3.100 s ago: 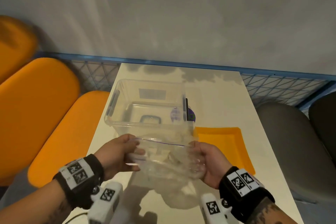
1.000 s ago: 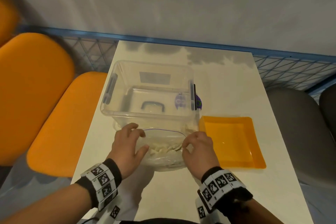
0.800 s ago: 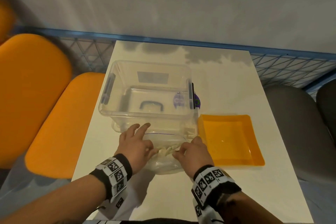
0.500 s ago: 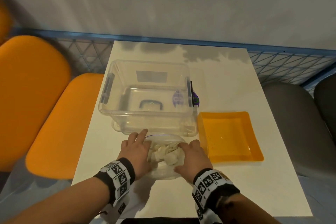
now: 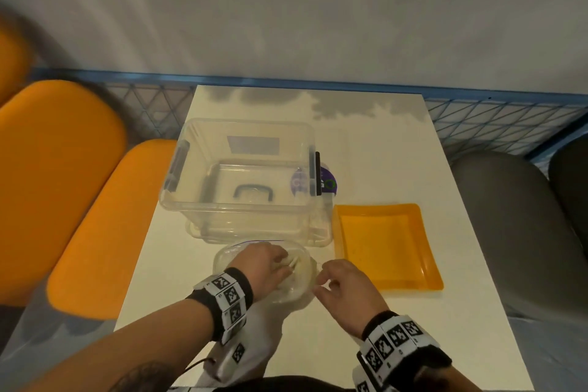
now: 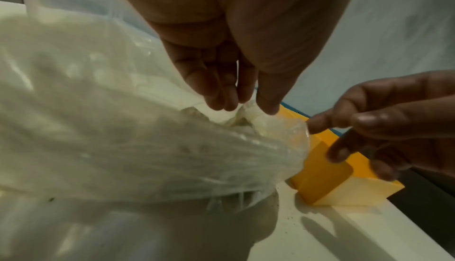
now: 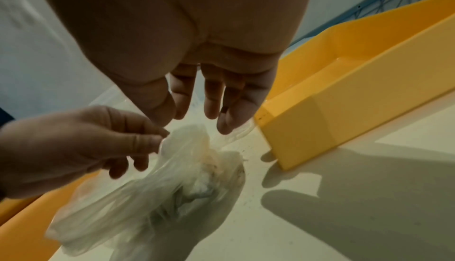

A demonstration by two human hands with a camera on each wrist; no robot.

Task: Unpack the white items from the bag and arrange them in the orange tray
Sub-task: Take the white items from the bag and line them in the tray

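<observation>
A clear plastic bag (image 5: 286, 291) holding several white items (image 5: 297, 264) lies on the white table (image 5: 397, 143), just in front of a clear bin. My left hand (image 5: 286, 264) is over the bag's mouth and pinches its film between thumb and fingertips (image 6: 229, 103). My right hand (image 5: 321, 282) pinches the bag's right edge, close beside the left. Seen from the right wrist, the bag (image 7: 160, 187) is crumpled under both hands. The orange tray (image 5: 386, 248) sits to the right of the bag, with nothing in it.
A clear plastic storage bin (image 5: 241, 175) with a lid under it stands behind the bag and touches the tray's left corner. Orange seats (image 5: 95, 216) line the left of the table, grey ones (image 5: 515, 226) the right. A blue mesh rail (image 5: 493, 118) runs along the far edge.
The bag came down from in front of me onto the table. My left hand then shifted onto the bag's mouth, and my right slid to its right edge.
</observation>
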